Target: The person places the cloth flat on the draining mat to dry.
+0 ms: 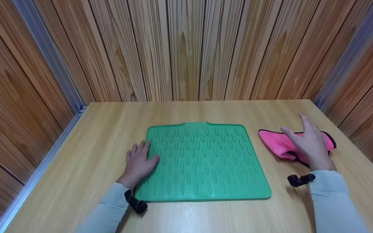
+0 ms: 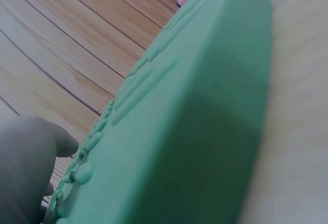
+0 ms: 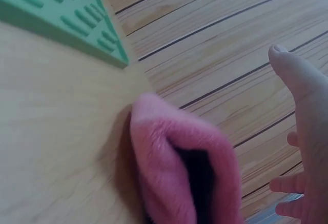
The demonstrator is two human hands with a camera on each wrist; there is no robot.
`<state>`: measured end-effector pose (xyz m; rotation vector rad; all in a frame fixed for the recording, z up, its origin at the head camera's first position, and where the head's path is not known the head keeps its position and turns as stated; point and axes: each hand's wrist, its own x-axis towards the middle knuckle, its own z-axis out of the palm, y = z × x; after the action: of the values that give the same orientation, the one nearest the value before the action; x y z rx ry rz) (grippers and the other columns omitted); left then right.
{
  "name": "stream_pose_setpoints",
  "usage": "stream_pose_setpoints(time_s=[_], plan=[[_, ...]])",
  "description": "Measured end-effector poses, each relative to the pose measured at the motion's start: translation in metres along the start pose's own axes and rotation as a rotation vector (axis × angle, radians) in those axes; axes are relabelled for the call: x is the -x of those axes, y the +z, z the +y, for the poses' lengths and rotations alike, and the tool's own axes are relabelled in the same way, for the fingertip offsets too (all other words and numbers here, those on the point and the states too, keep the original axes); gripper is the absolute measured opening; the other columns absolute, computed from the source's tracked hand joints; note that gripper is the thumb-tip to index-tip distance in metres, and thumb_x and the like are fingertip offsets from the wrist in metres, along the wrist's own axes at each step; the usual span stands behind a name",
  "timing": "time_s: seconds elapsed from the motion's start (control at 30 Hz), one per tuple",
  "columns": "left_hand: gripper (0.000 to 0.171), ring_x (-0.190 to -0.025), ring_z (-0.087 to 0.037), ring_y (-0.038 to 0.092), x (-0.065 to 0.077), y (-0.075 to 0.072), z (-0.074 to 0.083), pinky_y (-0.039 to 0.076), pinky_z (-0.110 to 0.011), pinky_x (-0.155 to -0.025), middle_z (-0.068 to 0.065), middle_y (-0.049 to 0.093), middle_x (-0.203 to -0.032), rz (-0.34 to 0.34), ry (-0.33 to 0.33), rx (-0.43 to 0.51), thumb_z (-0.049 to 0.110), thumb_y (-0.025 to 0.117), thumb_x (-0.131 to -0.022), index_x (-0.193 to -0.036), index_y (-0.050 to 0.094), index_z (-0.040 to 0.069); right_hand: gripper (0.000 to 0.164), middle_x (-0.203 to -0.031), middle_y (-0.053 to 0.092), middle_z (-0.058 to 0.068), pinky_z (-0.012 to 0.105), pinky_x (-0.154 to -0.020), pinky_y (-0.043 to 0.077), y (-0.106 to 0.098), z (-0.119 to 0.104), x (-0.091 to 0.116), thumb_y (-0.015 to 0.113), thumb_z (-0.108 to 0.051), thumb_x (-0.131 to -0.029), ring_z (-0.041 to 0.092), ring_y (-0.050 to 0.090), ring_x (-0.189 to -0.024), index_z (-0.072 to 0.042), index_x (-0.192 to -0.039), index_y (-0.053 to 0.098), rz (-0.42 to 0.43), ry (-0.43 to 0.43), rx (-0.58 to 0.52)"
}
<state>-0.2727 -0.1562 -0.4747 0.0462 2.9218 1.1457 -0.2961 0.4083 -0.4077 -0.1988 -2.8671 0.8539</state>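
A green mat [image 1: 199,161] with rows of raised oval ridges and a tab at its far edge lies flat on the table. My left hand [image 1: 138,164] rests at its left edge, fingers spread and thumb over the mat; the left wrist view shows the thumb [image 2: 31,157] beside the ridges. To the right of the mat lies a folded, fuzzy pink cloth [image 1: 275,144] with black edging. Over this cloth is my right hand [image 1: 311,145], thumb and fingers apart. In the right wrist view a gap shows between that hand [image 3: 307,111] and the cloth [image 3: 164,167].
The light wooden table [image 1: 115,119] runs back to a wall of wood planks [image 1: 186,48]. Plank walls also stand at left and right, with metal strips [image 1: 49,55] in the corners. A black wrist mount [image 1: 136,202] sits on the left sleeve, another mount [image 1: 299,180] on the right.
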Motion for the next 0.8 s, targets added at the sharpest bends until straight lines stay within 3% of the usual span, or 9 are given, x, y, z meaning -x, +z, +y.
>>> stream_pose_setpoints(time_s=[0.2, 0.33, 0.5, 0.8], plan=[[0.080, -0.176, -0.055, 0.005, 0.001, 0.001, -0.002, -0.002, -0.073, -0.141, -0.029, 0.021, -0.187, -0.004, 0.012, -0.011, 0.035, 0.060, -0.109, -0.176, 0.032, 0.002, 0.114, -0.182, 0.009, 0.043, 0.091, -0.128, 0.013, 0.014, 0.015, 0.000, 0.055, -0.077, -0.107, 0.073, 0.012, -0.165, -0.012, -0.182, 0.001, -0.042, 0.031, -0.031], [0.081, -0.176, -0.056, 0.007, 0.002, 0.002, -0.002, 0.000, -0.073, -0.142, -0.030, 0.022, -0.186, 0.000, 0.025, -0.028, 0.036, 0.061, -0.108, -0.176, 0.033, 0.002, 0.114, -0.180, 0.013, 0.045, 0.089, -0.129, 0.016, 0.027, 0.027, -0.002, 0.057, -0.076, -0.106, 0.072, 0.015, -0.164, -0.009, -0.182, 0.003, -0.081, 0.017, -0.013], [0.081, -0.176, -0.056, 0.007, 0.002, 0.002, -0.002, 0.000, -0.073, -0.142, -0.029, 0.022, -0.186, 0.001, 0.034, -0.041, 0.037, 0.061, -0.108, -0.176, 0.033, 0.003, 0.118, -0.177, 0.019, 0.048, 0.089, -0.129, 0.010, 0.035, 0.032, -0.004, 0.061, -0.075, -0.104, 0.073, 0.015, -0.163, -0.008, -0.181, 0.003, -0.106, 0.003, 0.016], [0.082, -0.176, -0.055, 0.009, 0.001, 0.003, -0.005, 0.001, -0.073, -0.142, -0.029, 0.021, -0.187, -0.009, 0.046, -0.060, 0.038, 0.060, -0.109, -0.177, 0.032, 0.002, 0.126, -0.178, 0.017, 0.046, 0.092, -0.128, -0.005, 0.043, 0.032, 0.000, 0.071, -0.076, -0.097, 0.072, 0.010, -0.165, -0.005, -0.180, 0.009, -0.127, -0.037, 0.069]])
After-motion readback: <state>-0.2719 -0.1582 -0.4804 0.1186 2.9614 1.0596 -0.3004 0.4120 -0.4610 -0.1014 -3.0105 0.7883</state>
